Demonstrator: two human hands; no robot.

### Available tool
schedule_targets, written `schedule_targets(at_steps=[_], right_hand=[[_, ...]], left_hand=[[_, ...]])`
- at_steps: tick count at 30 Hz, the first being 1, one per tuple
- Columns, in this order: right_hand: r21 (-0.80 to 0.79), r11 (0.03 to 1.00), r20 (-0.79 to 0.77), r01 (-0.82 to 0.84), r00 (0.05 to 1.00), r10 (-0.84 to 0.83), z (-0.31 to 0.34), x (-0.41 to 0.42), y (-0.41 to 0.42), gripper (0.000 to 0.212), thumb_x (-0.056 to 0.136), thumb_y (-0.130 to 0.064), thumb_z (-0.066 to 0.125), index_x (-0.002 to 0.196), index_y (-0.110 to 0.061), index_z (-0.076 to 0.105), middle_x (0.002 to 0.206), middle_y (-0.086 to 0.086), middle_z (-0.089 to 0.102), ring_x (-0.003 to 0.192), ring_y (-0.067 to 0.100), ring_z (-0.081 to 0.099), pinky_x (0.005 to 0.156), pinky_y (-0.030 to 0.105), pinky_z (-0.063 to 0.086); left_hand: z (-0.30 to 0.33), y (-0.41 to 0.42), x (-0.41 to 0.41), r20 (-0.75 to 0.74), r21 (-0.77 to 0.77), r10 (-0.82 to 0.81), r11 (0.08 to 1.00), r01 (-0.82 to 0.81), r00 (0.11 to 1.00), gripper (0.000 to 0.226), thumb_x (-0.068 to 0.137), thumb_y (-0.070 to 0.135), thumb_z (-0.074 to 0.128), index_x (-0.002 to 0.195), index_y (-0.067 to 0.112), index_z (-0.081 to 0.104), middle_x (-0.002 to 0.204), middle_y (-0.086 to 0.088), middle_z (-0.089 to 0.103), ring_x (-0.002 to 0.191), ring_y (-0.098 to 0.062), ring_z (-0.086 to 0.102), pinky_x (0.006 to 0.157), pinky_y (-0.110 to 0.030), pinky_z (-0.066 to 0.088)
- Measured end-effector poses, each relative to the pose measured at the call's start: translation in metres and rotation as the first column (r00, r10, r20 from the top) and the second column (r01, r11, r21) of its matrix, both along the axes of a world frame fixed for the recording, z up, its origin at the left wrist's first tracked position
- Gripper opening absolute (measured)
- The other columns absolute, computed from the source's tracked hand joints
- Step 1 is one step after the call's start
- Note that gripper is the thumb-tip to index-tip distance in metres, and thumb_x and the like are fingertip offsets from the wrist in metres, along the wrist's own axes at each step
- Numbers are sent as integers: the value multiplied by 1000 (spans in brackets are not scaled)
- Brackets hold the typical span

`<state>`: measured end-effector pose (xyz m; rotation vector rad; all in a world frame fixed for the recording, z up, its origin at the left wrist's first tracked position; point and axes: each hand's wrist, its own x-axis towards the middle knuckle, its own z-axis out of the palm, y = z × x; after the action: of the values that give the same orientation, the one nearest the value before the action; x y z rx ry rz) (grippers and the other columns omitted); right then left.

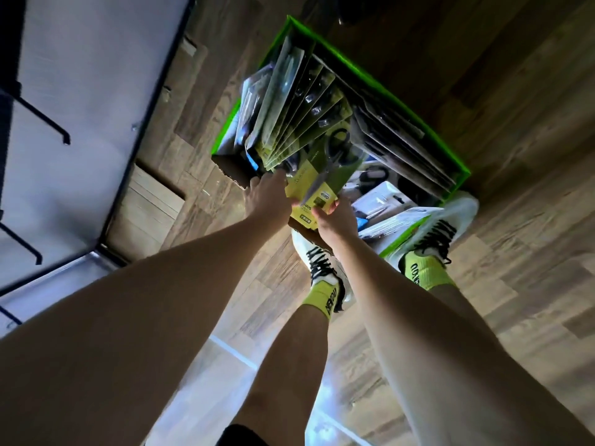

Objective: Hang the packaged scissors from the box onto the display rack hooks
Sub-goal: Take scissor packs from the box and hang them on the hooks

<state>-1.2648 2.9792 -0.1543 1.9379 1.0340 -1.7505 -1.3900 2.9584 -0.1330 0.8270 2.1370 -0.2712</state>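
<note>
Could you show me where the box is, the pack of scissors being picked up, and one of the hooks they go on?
green-edged box (380, 79), head view, on its far green rim.
yellow scissors pack (317, 185), head view, on the card's lower half.
rack hook (45, 119), head view, on the black arm's middle.

one head-worn wide-angle view looks steeply down, close over the green-rimmed cardboard box on wood-plank floor.

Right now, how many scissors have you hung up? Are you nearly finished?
None that I can see: the black rack hooks in view are bare. Both hands are at the box; the right hand pinches a yellow scissors pack and the left hand is on the fanned packs. Many packs remain, so hanging is just starting.
</note>
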Motion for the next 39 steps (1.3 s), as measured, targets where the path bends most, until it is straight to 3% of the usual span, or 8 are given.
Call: schedule_targets(at_steps=[3,7,13,18,23,29,34,39], right_hand=[[-63,991,2,121,993,-121,12,7,3,27,89,-6,60,115,-11,52,103,12,69,75,26,73,60,35,61],[58,998,111,-30,994,24,44,18,14,27,82,-7,50,107,-13,41,96,13,66,85,35,68,75,48,58],[100,967,123,-236,967,223,101,26,41,41,90,-5,46,130,-12,43,113,13,65,106,35,62,83,40,50],[110,837,78,-536,844,531,163,28,56,42,95,-4,45,137,-8,44,132,17,58,122,33,55,95,36,45],[234,660,57,-714,688,723,246,26,74,41,96,-5,45,137,-6,48,137,16,55,124,31,54,98,33,45],[482,430,78,-763,526,847,373,8,112,33,96,-21,57,123,-1,56,121,20,64,113,34,61,90,36,48],[681,92,187,-726,295,937,494,-6,155,22,92,-12,57,113,-6,55,104,21,65,98,40,63,74,37,46],[670,-209,344,-712,49,938,602,-26,193,17,92,-10,54,86,-1,67,82,16,65,78,35,63,64,39,49]], left_hand=[[22,2,-7,-35,25,24,999,-24,999,30,87,14,67,112,10,52,113,-11,57,109,-31,50,85,-42,43],[57,2,-23,-68,46,176,984,-173,982,23,84,-6,45,101,10,46,90,-16,56,78,-33,54,56,-35,35],[106,4,-23,-76,62,174,984,-169,982,39,86,-5,44,115,21,49,85,-10,60,63,-25,55,46,-31,40],[159,-3,-7,-168,44,204,979,-199,964,42,87,0,42,117,28,55,91,-7,66,76,-25,61,53,-29,44],[232,-5,9,-199,124,361,931,-342,911,46,95,7,43,123,39,61,113,-4,69,86,-23,66,58,-30,52],[373,16,24,-256,60,58,997,-44,965,47,96,7,37,129,37,54,107,-8,66,95,-31,63,66,-31,44],[491,43,16,-282,146,-8,988,51,959,45,95,17,51,136,34,49,124,-6,61,110,-29,60,75,-32,43],[585,70,-1,-376,201,-3,976,85,926,40,96,7,41,131,22,55,121,-9,61,110,-31,61,85,-39,49]])
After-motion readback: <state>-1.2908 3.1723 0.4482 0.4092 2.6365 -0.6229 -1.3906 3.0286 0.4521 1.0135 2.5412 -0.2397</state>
